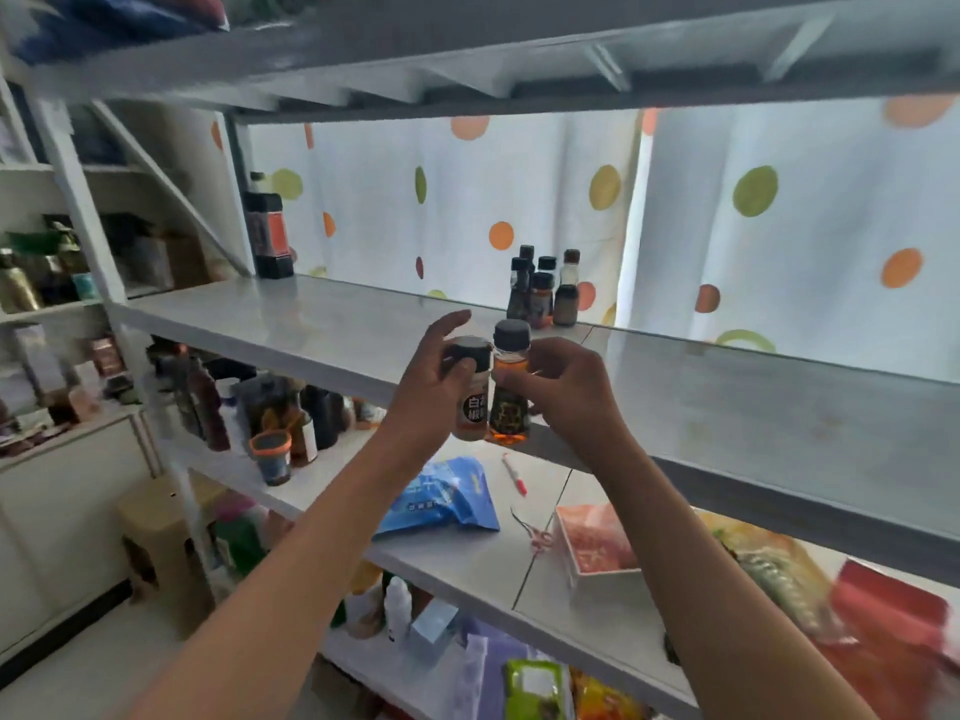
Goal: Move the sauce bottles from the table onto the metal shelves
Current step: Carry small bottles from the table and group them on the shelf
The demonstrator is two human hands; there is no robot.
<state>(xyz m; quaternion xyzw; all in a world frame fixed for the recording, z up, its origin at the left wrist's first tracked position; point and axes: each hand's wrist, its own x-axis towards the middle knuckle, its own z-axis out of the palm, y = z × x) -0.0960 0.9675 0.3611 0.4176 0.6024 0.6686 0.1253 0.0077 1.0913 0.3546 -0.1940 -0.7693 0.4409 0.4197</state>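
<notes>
My left hand (434,379) grips a small shaker bottle (471,402) with a black cap and a dark label. My right hand (563,389) pinches a small bottle of orange-brown liquid (510,402) with a black cap. Both bottles are upright, side by side, held at the front edge of the grey metal shelf (322,324). Further back on that shelf stands a cluster of several small dark sauce bottles (543,291). A tall dark bottle with an orange label (267,233) stands at the shelf's back left corner.
The shelf below holds several bottles and jars (280,413) at left, a blue packet (447,498), a red pen (514,474), scissors (532,532) and a white box (597,550). A dotted curtain (753,226) hangs behind. A beige stool (156,543) stands on the floor at left.
</notes>
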